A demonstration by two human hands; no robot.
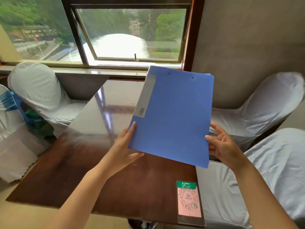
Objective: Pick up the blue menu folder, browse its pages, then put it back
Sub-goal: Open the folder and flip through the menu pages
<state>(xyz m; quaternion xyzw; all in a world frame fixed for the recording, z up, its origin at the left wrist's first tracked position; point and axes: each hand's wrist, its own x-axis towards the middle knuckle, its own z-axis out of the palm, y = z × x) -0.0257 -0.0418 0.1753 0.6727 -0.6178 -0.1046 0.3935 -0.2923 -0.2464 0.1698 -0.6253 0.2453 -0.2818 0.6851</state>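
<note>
The blue menu folder (175,116) is closed and held up above the brown table (102,162), tilted with its grey spine label to the left. My left hand (123,147) grips its lower left corner, fingers along the spine edge and thumb underneath. My right hand (221,144) holds the lower right edge, fingers curled behind the cover. Page edges peek out at the folder's top right corner.
A pink QR code sticker with a green header (189,198) lies at the table's near right corner. White-covered chairs stand on the left (38,90) and right (264,103), another near right (270,171). A window (132,33) is behind the table.
</note>
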